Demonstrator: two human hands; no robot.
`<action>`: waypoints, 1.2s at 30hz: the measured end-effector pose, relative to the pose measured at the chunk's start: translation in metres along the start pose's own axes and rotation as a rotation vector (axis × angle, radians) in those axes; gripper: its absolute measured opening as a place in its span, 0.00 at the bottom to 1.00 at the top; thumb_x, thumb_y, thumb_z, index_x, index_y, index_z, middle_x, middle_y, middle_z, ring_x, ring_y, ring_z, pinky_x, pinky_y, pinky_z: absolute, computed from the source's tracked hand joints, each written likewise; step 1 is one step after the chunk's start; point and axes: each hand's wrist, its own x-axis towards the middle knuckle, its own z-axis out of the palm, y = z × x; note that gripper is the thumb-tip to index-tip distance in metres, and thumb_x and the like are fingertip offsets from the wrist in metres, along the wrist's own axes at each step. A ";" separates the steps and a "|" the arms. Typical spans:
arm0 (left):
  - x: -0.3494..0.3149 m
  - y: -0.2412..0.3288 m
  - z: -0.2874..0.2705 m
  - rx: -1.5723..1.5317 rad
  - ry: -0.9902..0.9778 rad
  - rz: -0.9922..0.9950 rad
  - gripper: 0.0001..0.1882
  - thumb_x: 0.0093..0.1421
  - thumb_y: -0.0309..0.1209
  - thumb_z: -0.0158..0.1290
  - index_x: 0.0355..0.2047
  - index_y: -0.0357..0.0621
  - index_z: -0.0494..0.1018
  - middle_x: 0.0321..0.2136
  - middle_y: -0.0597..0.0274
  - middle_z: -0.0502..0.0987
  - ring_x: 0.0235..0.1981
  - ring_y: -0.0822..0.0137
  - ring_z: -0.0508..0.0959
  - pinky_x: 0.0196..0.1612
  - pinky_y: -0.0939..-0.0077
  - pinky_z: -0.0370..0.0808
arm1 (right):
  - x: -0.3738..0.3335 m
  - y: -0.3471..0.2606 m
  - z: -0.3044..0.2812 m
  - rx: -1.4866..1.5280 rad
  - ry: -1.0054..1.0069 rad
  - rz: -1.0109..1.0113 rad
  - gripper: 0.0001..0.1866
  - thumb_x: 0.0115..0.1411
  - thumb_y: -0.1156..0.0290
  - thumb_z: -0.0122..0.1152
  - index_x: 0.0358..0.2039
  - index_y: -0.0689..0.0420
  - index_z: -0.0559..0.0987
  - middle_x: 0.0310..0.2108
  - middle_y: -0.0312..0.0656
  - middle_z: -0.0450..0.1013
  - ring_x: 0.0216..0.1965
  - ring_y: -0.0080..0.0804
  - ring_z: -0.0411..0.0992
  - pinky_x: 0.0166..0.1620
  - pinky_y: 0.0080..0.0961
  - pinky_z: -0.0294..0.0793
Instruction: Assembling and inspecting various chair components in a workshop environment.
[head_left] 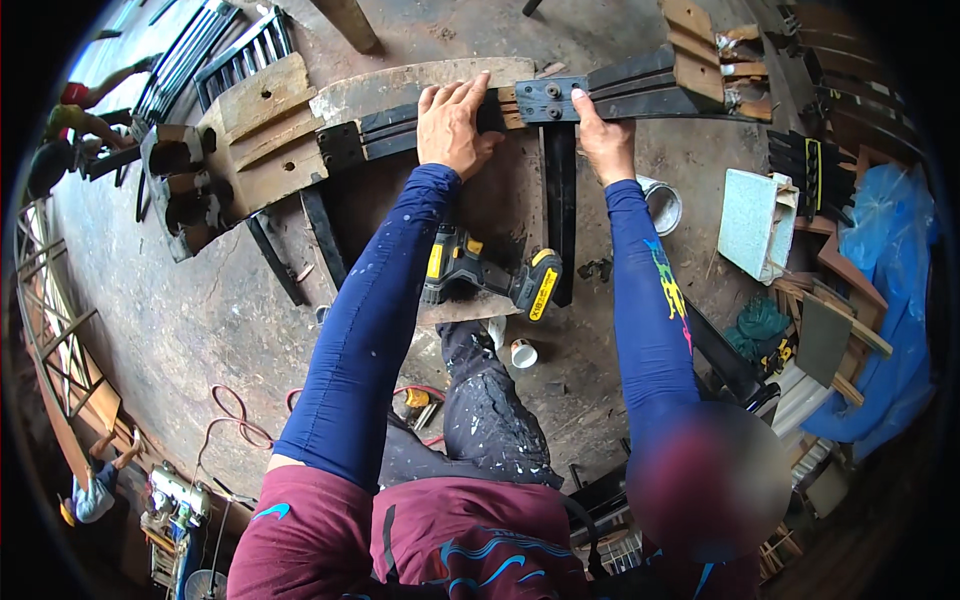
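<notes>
Across a workpiece of black-painted slotted bars [395, 130], my left hand [455, 125] lies with its fingers stretched forward and its thumb apart. To its right is a dark metal plate [552, 88] with bolt heads, set over the bars. My right hand [605, 140] grips that plate's right end, thumb on top and the other fingers hidden. Thick notched wooden blocks [265, 120] sit at the bars' left end, with another wooden block [692, 55] at the right. Below the plate runs a black leg [559, 210]. A black and yellow cordless drill [455, 262] lies between my forearms.
A white bucket [662, 207] lies right of my right forearm, with a pale box [748, 225] beyond. Blue plastic sheeting [885, 250] and wood scraps fill the right side. A white cup [523, 352] and a red hose [240, 415] are on the floor. Other people are at the far left.
</notes>
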 end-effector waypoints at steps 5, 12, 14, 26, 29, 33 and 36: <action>0.004 0.005 -0.004 0.062 0.025 0.057 0.50 0.45 0.45 0.70 0.67 0.50 0.61 0.59 0.58 0.73 0.62 0.57 0.68 0.68 0.60 0.56 | 0.003 -0.020 0.001 -0.077 -0.020 0.022 0.20 0.57 0.61 0.69 0.41 0.65 0.82 0.40 0.52 0.82 0.42 0.44 0.80 0.48 0.35 0.76; 0.045 0.002 0.029 -0.193 -0.035 0.301 0.44 0.45 0.53 0.69 0.60 0.47 0.70 0.54 0.55 0.77 0.56 0.54 0.75 0.64 0.60 0.66 | 0.010 0.016 0.010 -0.063 -0.020 0.002 0.22 0.56 0.59 0.69 0.44 0.65 0.80 0.44 0.53 0.80 0.47 0.46 0.78 0.51 0.36 0.75; 0.043 -0.014 0.037 -0.219 0.041 0.319 0.41 0.45 0.51 0.69 0.58 0.52 0.72 0.51 0.56 0.79 0.53 0.54 0.78 0.57 0.61 0.73 | 0.013 0.007 0.001 -0.130 -0.178 -0.104 0.25 0.57 0.52 0.67 0.42 0.63 0.81 0.42 0.51 0.81 0.47 0.45 0.78 0.50 0.33 0.75; 0.054 -0.007 0.046 -0.136 0.001 0.266 0.38 0.46 0.51 0.71 0.57 0.54 0.75 0.48 0.53 0.79 0.47 0.53 0.81 0.51 0.65 0.79 | -0.201 0.130 -0.066 -0.480 -0.554 -0.170 0.33 0.63 0.43 0.58 0.45 0.68 0.76 0.32 0.63 0.76 0.38 0.56 0.76 0.43 0.44 0.74; 0.051 0.000 0.036 -0.164 -0.026 0.266 0.42 0.43 0.51 0.72 0.57 0.47 0.74 0.51 0.52 0.79 0.50 0.53 0.80 0.54 0.65 0.77 | -0.210 0.074 -0.066 -0.458 -0.254 0.233 0.29 0.64 0.47 0.57 0.41 0.66 0.74 0.30 0.67 0.75 0.35 0.66 0.74 0.39 0.53 0.72; 0.043 -0.025 0.044 -0.325 0.004 0.251 0.44 0.39 0.51 0.74 0.54 0.42 0.75 0.50 0.49 0.79 0.51 0.51 0.79 0.55 0.62 0.75 | -0.214 0.060 -0.054 -0.568 -0.171 0.168 0.29 0.64 0.47 0.57 0.42 0.66 0.74 0.29 0.66 0.75 0.34 0.65 0.75 0.37 0.53 0.73; 0.038 -0.028 0.046 -0.237 -0.014 0.209 0.43 0.37 0.48 0.75 0.53 0.40 0.76 0.47 0.47 0.80 0.49 0.50 0.80 0.54 0.62 0.76 | -0.214 0.068 -0.048 -0.504 -0.196 0.186 0.30 0.64 0.46 0.57 0.42 0.66 0.74 0.30 0.67 0.75 0.35 0.66 0.75 0.38 0.54 0.73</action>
